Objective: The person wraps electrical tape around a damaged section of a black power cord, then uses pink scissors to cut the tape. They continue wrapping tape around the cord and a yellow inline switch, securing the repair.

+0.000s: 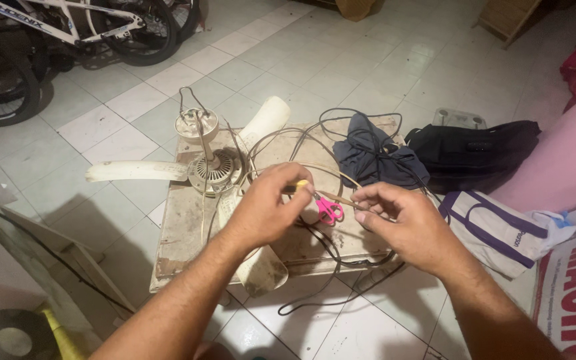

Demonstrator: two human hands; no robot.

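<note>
While the ceiling fan (213, 172) lies dismantled on the board (181, 227) beyond my left hand (266, 207), its wires are loose and unjoined, so I judge the wiring only partly done. My left hand is closed around a yellow-handled tool (297, 187). My right hand (395, 220) pinches a thin wire (339, 199) between fingertips. Pink scissors (329, 209) lie between both hands.
</note>
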